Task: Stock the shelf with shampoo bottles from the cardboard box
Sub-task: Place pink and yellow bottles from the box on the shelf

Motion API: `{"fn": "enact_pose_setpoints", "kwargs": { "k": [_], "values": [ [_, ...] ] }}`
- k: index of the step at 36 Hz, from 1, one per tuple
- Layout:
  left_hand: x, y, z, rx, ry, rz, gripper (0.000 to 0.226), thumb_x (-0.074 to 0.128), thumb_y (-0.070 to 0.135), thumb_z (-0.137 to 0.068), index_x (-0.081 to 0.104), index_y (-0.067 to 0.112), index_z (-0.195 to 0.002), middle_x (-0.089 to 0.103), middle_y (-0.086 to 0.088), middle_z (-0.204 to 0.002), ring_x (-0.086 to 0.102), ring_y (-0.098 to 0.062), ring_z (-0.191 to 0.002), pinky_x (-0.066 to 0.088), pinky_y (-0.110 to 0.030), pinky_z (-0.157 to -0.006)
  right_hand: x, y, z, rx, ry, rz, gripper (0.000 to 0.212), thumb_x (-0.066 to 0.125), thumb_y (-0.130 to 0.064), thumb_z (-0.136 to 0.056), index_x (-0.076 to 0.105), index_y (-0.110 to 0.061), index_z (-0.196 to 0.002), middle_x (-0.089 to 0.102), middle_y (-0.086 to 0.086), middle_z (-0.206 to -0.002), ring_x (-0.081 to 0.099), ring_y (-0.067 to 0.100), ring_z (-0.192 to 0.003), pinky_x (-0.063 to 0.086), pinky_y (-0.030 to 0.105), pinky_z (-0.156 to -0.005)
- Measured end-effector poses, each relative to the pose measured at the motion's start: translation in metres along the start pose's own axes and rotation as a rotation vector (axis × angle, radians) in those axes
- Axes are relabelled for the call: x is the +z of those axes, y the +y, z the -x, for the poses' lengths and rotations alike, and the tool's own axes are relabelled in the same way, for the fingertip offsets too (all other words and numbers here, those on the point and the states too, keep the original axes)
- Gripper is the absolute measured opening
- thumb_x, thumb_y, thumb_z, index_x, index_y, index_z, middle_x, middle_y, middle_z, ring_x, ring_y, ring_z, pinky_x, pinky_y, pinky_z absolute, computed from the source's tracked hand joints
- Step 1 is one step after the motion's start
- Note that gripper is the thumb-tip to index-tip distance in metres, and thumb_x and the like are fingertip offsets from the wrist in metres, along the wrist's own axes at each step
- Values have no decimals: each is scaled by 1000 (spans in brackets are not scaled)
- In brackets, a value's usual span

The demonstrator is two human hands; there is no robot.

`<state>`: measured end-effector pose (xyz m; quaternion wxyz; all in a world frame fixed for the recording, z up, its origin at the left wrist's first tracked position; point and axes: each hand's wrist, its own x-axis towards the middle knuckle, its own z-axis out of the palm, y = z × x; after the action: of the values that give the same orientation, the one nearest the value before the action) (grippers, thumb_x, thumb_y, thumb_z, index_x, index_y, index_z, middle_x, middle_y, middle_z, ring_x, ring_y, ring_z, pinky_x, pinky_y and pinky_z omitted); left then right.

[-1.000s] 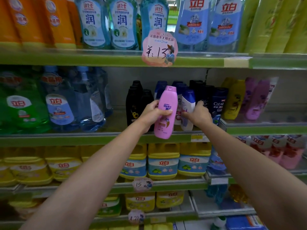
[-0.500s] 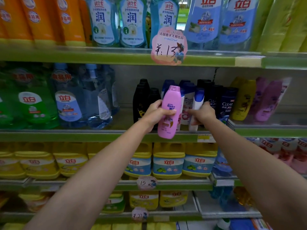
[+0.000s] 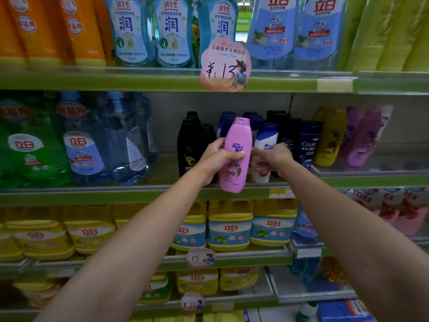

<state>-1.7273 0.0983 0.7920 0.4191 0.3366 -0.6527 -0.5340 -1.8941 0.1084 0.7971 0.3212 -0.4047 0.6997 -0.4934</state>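
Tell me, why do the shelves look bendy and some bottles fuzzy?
Head view: the wide lens bows the green shelf edge; the green bottle at far left is smeared, while the pink bottle in the left hand stays sharp.

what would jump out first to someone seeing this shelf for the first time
The pink shampoo bottle held by the left hand at the middle shelf's front edge, with the right hand on the white bottle beside it. Above, a pink price tag reading 13 hangs on the upper shelf edge.
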Motion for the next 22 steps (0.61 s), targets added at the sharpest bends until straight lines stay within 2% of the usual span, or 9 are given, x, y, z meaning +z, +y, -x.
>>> {"fn": "enact_pose_setpoints", "kwargs": {
  "k": [5, 9, 10, 12, 14, 16, 18, 20, 22],
  "values": [
    [5, -2, -2, 3, -3, -4, 39, 69, 10, -80, 52, 12, -115, 64, -6, -102, 64, -23, -93, 53, -36, -84, -3, 3, -1, -23, 3, 30, 68, 78, -34, -72, 41, -1, -119, 68, 21, -89, 69, 27, -60, 59, 37, -53],
    [11, -3, -4, -7, -10, 17, 38, 71, 8, -79, 53, 12, -112, 65, -8, -102, 64, -26, -95, 53, -42, -87, -8, 3, -2, 9, -48, -11, 37, 58, -24, -92, 32, -10, -114, 67, 18, -98, 69, 32, -65, 59, 40, -56],
    [12, -4, -4, -9, -9, 15, 38, 71, 9, -79, 53, 13, -112, 64, -9, -104, 64, -27, -96, 53, -41, -86, -9, 3, -2, 15, -61, -10, 38, 53, -22, -96, 31, -6, -121, 67, 16, -92, 68, 31, -64, 58, 38, -54],
    [17, -4, -5, -4, -9, 3, 37, 73, 12, -78, 54, 14, -109, 62, -12, -111, 64, -28, -98, 54, -39, -83, -10, 3, -1, 9, -70, 51, 53, 60, -21, -92, 28, -1, -128, 68, 15, -84, 68, 28, -62, 58, 35, -50],
    [22, -3, -7, 2, -13, 3, 37, 74, 14, -76, 55, 15, -107, 61, -11, -111, 64, -26, -96, 55, -36, -80, -12, 2, 2, 5, -86, 99, 59, 69, -24, -85, 37, 3, -126, 69, 16, -80, 70, 26, -59, 58, 32, -49],
    [29, -2, -10, 0, -32, 19, 41, 73, 11, -78, 53, 12, -114, 63, -6, -102, 64, -22, -90, 55, -35, -79, -18, 4, 4, 2, -90, 115, 57, 70, -22, -84, 40, 8, -122, 69, 16, -77, 69, 25, -61, 58, 32, -50],
    [37, -1, -12, -4, -49, 26, 46, 71, 9, -79, 51, 10, -120, 65, -5, -100, 65, -22, -90, 55, -37, -80, -26, 7, 6, -6, -92, 144, 37, 66, -16, -87, 39, 1, -106, 66, 14, -75, 67, 24, -61, 59, 33, -53],
    [46, -1, -16, -5, -55, 30, 45, 71, 9, -79, 51, 12, -120, 65, -8, -104, 65, -25, -95, 54, -41, -84, -35, 10, 7, -32, -118, 217, 16, 63, -10, -89, 48, -7, -96, 67, 17, -80, 68, 26, -65, 60, 36, -60],
    [58, -1, -19, -13, -52, 37, 42, 71, 7, -79, 51, 12, -115, 64, -9, -104, 64, -27, -96, 54, -43, -85, -46, 13, 8, -61, -177, 285, 9, 57, -4, -90, 56, -5, -99, 69, 18, -88, 68, 26, -68, 59, 35, -61]
  ]
}}
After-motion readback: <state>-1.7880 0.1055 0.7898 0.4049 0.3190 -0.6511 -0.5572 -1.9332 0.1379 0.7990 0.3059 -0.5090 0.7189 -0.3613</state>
